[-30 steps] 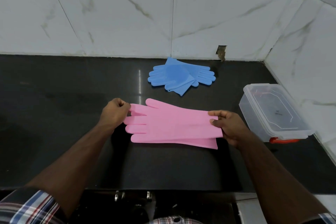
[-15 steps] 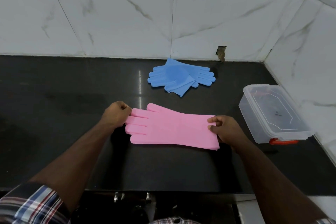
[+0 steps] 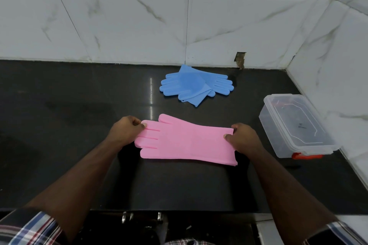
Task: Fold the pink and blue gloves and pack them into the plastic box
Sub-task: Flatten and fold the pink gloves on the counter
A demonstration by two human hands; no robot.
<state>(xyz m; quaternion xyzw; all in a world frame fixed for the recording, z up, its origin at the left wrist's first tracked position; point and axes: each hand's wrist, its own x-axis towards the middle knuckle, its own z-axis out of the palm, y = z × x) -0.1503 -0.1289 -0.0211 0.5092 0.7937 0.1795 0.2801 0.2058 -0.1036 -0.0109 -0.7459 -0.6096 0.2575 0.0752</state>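
No text or label can be read anywhere

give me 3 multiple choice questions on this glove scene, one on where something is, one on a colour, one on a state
1. Where do the blue silicone gloves lie?
A. inside the box
B. at the back of the black counter, near the tiled wall
C. under the pink gloves

2. What colour is the latch on the clear plastic box?
A. red-orange
B. green
C. yellow

3. How are the pink silicone gloves right now?
A. rolled into a ball
B. packed in the box
C. laid flat, pinched at both ends

Answers: 1 B, they lie just before the wall. 2 A, the latch at the box's near end shows red-orange. 3 C, the left hand pinches the fingertips, the right hand the cuff.
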